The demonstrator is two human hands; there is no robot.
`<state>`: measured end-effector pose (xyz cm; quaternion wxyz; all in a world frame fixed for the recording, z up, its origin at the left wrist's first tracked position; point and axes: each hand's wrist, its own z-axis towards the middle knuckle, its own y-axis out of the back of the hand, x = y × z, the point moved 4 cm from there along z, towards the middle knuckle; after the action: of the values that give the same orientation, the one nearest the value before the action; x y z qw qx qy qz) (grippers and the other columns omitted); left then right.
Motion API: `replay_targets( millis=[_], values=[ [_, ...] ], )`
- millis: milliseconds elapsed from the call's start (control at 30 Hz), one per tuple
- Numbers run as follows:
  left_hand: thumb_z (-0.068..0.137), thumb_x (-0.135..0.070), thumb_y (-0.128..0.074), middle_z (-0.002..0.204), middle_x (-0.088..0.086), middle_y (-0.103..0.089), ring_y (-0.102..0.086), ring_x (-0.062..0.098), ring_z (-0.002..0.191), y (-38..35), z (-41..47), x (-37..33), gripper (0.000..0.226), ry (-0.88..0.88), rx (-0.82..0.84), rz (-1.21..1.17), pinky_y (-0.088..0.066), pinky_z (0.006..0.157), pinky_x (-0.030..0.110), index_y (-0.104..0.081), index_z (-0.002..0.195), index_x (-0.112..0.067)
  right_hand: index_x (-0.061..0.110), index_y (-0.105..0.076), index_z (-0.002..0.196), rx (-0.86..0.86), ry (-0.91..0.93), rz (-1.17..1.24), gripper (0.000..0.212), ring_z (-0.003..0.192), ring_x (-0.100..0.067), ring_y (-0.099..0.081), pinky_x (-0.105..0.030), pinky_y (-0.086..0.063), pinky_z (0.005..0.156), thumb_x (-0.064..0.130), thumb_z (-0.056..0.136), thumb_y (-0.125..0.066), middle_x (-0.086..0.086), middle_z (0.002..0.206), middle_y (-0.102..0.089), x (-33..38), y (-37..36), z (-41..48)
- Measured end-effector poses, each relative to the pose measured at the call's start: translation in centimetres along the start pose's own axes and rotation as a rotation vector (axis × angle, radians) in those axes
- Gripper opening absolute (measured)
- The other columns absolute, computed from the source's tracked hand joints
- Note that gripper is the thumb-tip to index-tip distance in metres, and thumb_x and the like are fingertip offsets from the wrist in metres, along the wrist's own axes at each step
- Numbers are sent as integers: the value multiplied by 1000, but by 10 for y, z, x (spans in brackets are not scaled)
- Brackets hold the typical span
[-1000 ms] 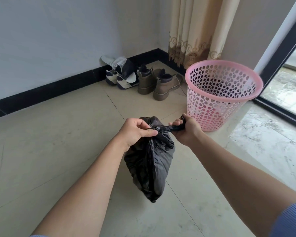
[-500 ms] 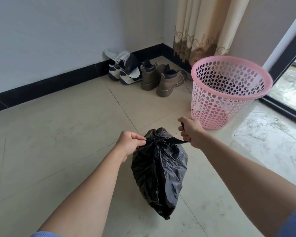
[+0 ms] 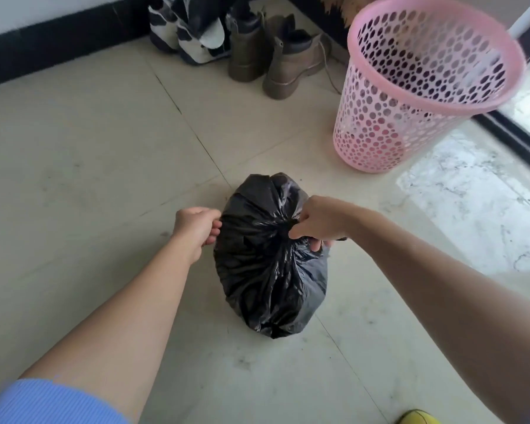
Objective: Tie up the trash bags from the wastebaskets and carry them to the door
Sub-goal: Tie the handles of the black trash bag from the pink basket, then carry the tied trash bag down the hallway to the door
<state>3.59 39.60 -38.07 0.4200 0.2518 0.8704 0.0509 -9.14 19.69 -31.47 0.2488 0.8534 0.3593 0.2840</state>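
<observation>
Head view, looking down. At frame centre a black crinkled plastic trash bag (image 3: 270, 270) sits low over the pale beige tiled floor (image 3: 89, 179), apparently resting on it. The right hand (image 3: 317, 221) grips the gathered neck at the top of the bag, fingers curled round the bunched film. The left hand (image 3: 196, 224) lies against the bag's left edge with fingers curled inward (whether they pinch a tail of plastic cannot be told).

Step in hand, as judged: closing the bag's mouth, with the knot being drawn or checked. The pink perforated round plastic wastebasket (image 3: 380, 133), upper right, stands apart from the bag with no liner visible. The next move likely calls for a firm one-handed grip at the neck and a straight lift, then a turn toward the door.

Edges and room: open floor extends left and toward the bottom of the frame. Above centre, a pair of brown lace-up ankle boots (image 3: 276, 59) and white-and-dark sneakers (image 3: 190, 35) line the black baseboard (image 3: 58, 41). At right, a dark floor track (image 3: 514, 139) borders a marbled pale surface (image 3: 471, 194); the wastebasket stands just beside it, narrowing passage there.
</observation>
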Motion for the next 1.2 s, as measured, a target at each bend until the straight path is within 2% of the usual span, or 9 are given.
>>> replay_targets(
  millis=[67, 133, 200, 300, 433, 733, 1000, 1100, 1200],
  values=[
    [84, -8, -58, 60, 4, -56, -49, 16, 49, 5, -19, 16, 6, 64, 2, 49, -38, 47, 21, -64, 84, -11, 17, -67, 96, -72, -36, -25, 61, 78, -22, -65, -30, -49, 67, 73, 79, -51, -2, 85, -71, -6, -18, -4],
    [86, -7, -56, 62, 6, -57, -49, 16, 50, 15, -46, 28, 8, 142, 13, 107, -37, 48, 24, -62, 82, -11, 27, -64, 89, -176, -72, 31, 65, 81, -22, -62, -32, -48, 70, 86, 71, -44, 3, 84, -67, -9, -30, -18],
    [88, -7, -55, 64, 8, -58, -50, 17, 50, 29, -75, 33, 13, 222, 19, 145, -37, 47, 25, -60, 78, -13, 24, -60, 74, -278, -117, 117, 54, 74, -22, -61, -29, -41, 60, 77, 78, -50, 5, 72, -62, -6, -31, -38],
    [88, -7, -54, 62, 8, -57, -49, 17, 49, 48, -120, 32, 15, 294, 37, 215, -35, 46, 23, -58, 75, -13, 20, -64, 77, -379, -149, 107, 47, 71, -25, -58, -29, -37, 56, 65, 85, -52, 3, 70, -61, 6, -19, -75],
    [85, -8, -55, 61, 9, -59, -50, 21, 49, 68, -183, 4, 14, 314, 107, 338, -35, 46, 22, -61, 74, -11, 16, -58, 75, -326, -182, 38, 40, 69, -27, -54, -29, -32, 53, 53, 90, -50, -1, 69, -56, 23, 9, -135],
    [80, -12, -52, 58, 3, -63, -57, 24, 61, 70, -350, -171, 21, 175, 297, 594, -46, 64, 29, -60, 61, -16, 19, -50, 71, -145, -380, 85, 27, 71, -27, -56, -29, -37, 56, 42, 84, -55, -2, 74, -59, 15, 108, -353],
    [83, -16, -56, 76, 8, -67, -62, 27, 74, 47, -497, -294, 20, -105, 583, 882, -55, 78, 36, -56, 64, -23, 16, -42, 61, -219, -612, 322, 51, 63, -24, -53, -29, -36, 52, 57, 91, -51, 2, 59, -47, 4, 151, -559],
    [82, -16, -55, 82, 11, -71, -65, 29, 77, 41, -534, -317, 20, -251, 678, 1018, -55, 74, 34, -57, 64, -22, 17, -49, 64, -305, -770, 403, 46, 77, -28, -64, -30, -40, 58, 56, 90, -52, -1, 69, -57, 11, 132, -619],
    [82, -17, -54, 81, 8, -69, -68, 29, 87, 44, -574, -326, 15, -408, 796, 1201, -52, 72, 30, -59, 69, -22, 19, -66, 93, -379, -948, 450, 42, 95, -28, -67, -33, -49, 70, 57, 91, -48, -4, 96, -70, 30, 103, -679]
  ],
)
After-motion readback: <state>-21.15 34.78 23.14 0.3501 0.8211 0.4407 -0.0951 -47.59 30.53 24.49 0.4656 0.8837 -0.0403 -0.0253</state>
